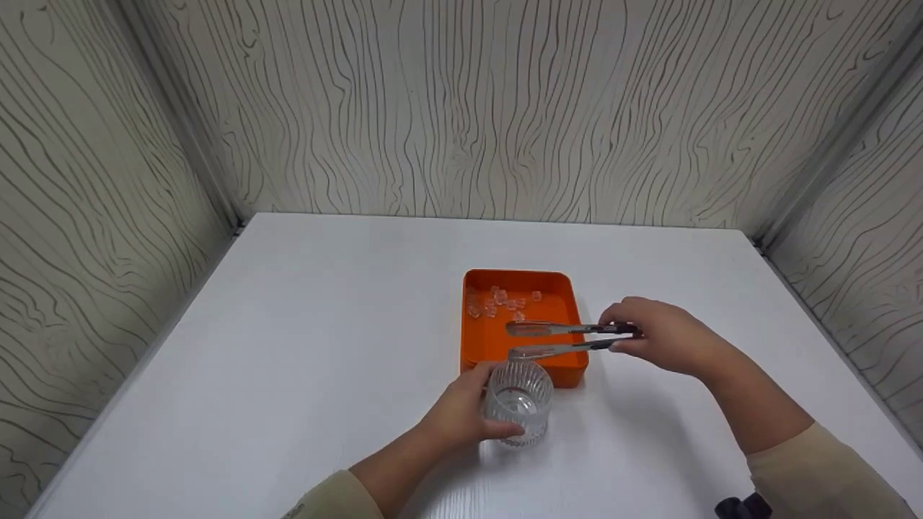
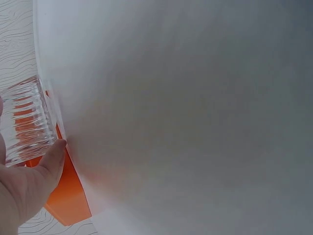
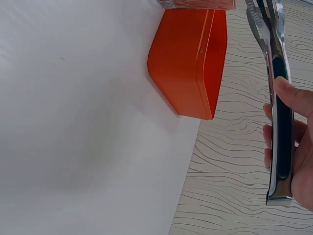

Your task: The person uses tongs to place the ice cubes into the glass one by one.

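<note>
My left hand (image 1: 461, 411) grips a clear ribbed glass (image 1: 519, 404) around its side, at the near edge of an orange tray (image 1: 472, 346). In the left wrist view the thumb lies along the ribbed wall of the glass (image 2: 29, 122). Metal tongs (image 1: 555, 349) with dark grips are held in my right hand (image 1: 667, 335), their two arms spread apart over the tray. Between the tips of the tongs nothing shows. Several small clear cubes (image 1: 501, 297) lie in the far part of the tray.
Everything stands on a white table (image 1: 324, 324). Wood-grain patterned panels (image 1: 461, 108) rise behind it and on both sides. A small dark object (image 1: 743, 507) shows by the right sleeve at the bottom edge.
</note>
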The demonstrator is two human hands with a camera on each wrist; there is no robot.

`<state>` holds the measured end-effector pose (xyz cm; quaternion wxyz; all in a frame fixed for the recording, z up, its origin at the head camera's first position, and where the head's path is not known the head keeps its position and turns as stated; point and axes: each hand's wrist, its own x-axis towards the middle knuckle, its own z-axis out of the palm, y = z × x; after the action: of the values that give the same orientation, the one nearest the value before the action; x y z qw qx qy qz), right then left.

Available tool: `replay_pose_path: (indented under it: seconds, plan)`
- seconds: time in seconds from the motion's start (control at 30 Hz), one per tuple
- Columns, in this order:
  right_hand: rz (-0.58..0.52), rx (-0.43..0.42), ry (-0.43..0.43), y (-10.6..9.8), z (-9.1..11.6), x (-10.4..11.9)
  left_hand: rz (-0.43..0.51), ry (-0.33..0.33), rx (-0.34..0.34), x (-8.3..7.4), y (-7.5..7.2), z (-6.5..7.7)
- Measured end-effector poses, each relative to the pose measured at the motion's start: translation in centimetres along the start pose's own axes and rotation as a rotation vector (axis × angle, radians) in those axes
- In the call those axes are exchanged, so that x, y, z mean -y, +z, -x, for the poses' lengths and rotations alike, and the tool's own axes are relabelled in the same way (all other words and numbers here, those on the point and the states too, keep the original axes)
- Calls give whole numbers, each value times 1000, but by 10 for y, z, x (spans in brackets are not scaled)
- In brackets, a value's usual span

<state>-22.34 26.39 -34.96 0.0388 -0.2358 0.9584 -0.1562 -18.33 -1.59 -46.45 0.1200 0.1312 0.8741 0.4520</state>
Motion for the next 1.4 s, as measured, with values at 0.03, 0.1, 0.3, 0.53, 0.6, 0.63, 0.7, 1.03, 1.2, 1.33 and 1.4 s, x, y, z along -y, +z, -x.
replay_pose_path:
  seconds: [0.03,0.1,0.3,0.53,0.6,0.63,0.7,1.03,1.2,1.33,1.4]
  plan:
    - [-2,-4,11,1,-1,-2,-4,-7,0,0,0,0]
    - [-3,-9,35,2,-3,-5,-5,-17,0,0,1,0]
    - [20,-18,100,6,-12,-15,3,-43,1,-2,1,0]
    - [41,-25,191,15,-23,-22,-4,-31,0,-1,1,0]
    - [51,-31,201,18,-26,-23,-6,-25,-2,-1,0,0]
    - [54,-35,205,20,-27,-23,-8,-21,-3,-1,0,0]
    - [58,-44,218,23,-30,-23,-12,-22,-4,0,0,0]
    - [61,-30,286,35,-41,-24,4,-49,3,-2,1,0]
    - [64,-25,324,40,-44,-24,4,-57,7,-2,1,0]
    - [56,-13,356,43,-47,-22,-1,-51,8,-2,1,0]
    - [54,-14,366,44,-48,-21,-6,-51,8,-1,1,0]
